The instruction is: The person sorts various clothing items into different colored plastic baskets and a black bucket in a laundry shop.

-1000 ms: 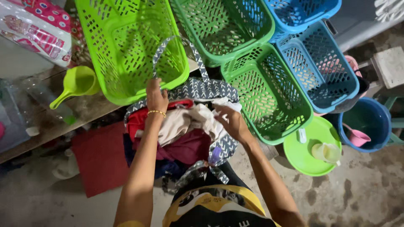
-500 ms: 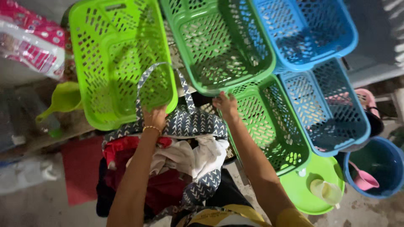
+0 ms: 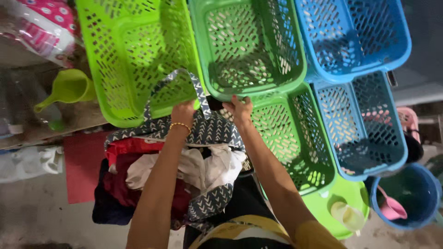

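Head view: a patterned cloth bag [image 3: 203, 131], stuffed with clothes [image 3: 184, 170], is seen from above, just below a row of plastic baskets.
Change: both hands have been raised from the clothes to the bag's far rim over the last second; the right hand was on a pale garment before.
Left hand [image 3: 183, 113]: closed on the rim at the base of the bag strap [image 3: 173, 80].
Right hand [image 3: 240, 109]: curled at the rim where it meets the mid-green basket [image 3: 249, 46]; what exactly is gripped cannot be told.
Meaning: the bag itself, not a garment, is judged to be handled now.
Surface: the lime basket [image 3: 134, 55] and a green scoop [image 3: 67, 90] rest on a worn wooden bench [image 3: 69, 122].
Room: stained concrete floor [image 3: 32, 212], a red mat [image 3: 80, 166], blue baskets [image 3: 360, 92], a blue bucket [image 3: 410, 193].
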